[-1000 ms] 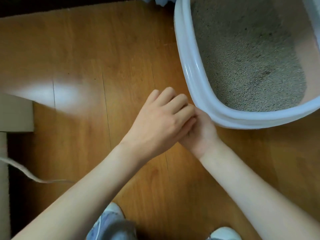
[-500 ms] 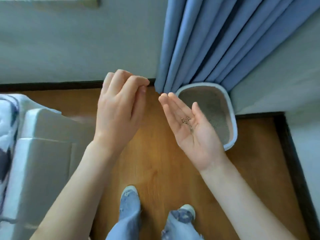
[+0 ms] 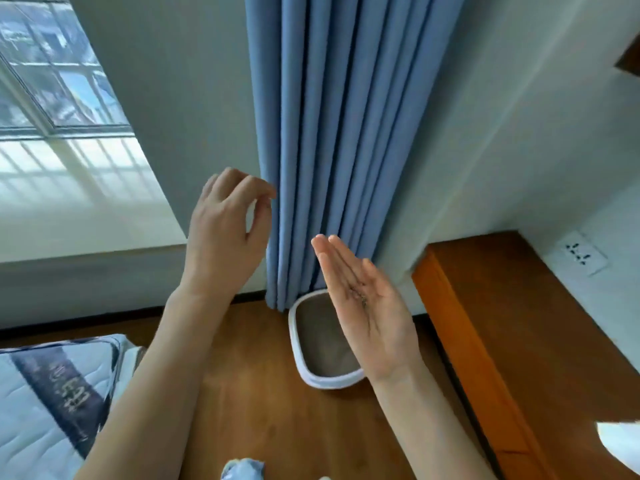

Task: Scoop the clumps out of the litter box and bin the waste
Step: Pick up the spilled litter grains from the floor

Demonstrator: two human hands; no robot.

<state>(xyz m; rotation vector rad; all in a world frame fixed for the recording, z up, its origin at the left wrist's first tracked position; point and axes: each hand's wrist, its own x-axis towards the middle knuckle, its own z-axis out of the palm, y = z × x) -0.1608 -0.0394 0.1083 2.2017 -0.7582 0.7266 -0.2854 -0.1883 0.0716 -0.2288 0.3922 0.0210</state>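
The white litter box with grey litter sits on the wooden floor below the blue curtain. My right hand is raised above it, flat and palm up, fingers together, hiding part of the box. A few dark litter grains lie on that palm. My left hand hangs higher and to the left, its fingers curled in against the thumb, with nothing visible in it. No scoop or bin is in view.
An orange wooden cabinet top runs along the right wall, under a wall socket. A quilted mattress fills the lower left. A window is at the upper left. Wooden floor lies between mattress and box.
My view rose from close to the floor to standing height. The hands parted: the right one turned palm up with grains on it, and the left lifted away.
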